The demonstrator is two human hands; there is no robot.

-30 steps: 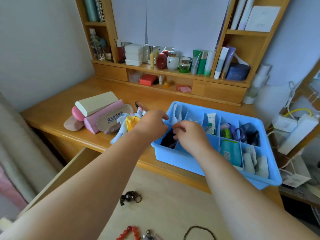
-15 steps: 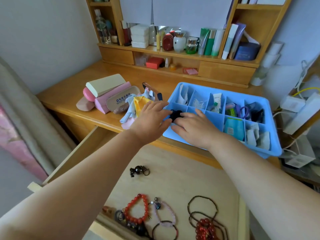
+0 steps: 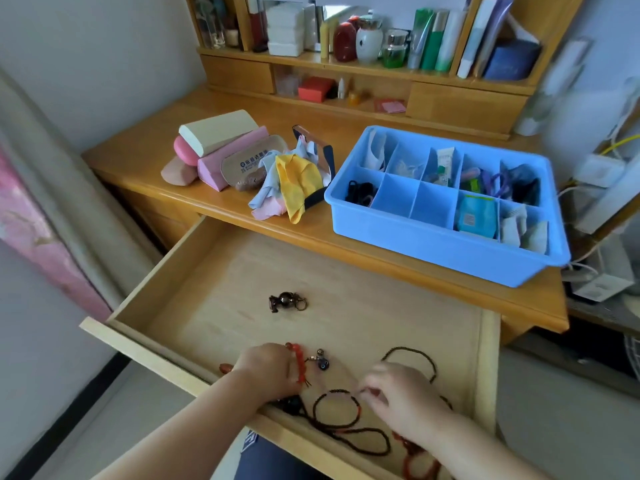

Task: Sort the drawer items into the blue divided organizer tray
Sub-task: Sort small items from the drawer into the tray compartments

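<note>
The right hand (image 3: 401, 398) is blurred, so its fingers' hold cannot be told. A red bead bracelet (image 3: 300, 363) is gripped in the curled left hand (image 3: 268, 368). Thin dark beaded loops (image 3: 337, 408) lie between and below the hands on the pale wooden drawer (image 3: 346, 289) floor. Well beyond both hands, the blue divided organizer tray (image 3: 415, 237) sits on the desk; black hair ties (image 3: 360, 192) fill its near-left compartment.
</note>
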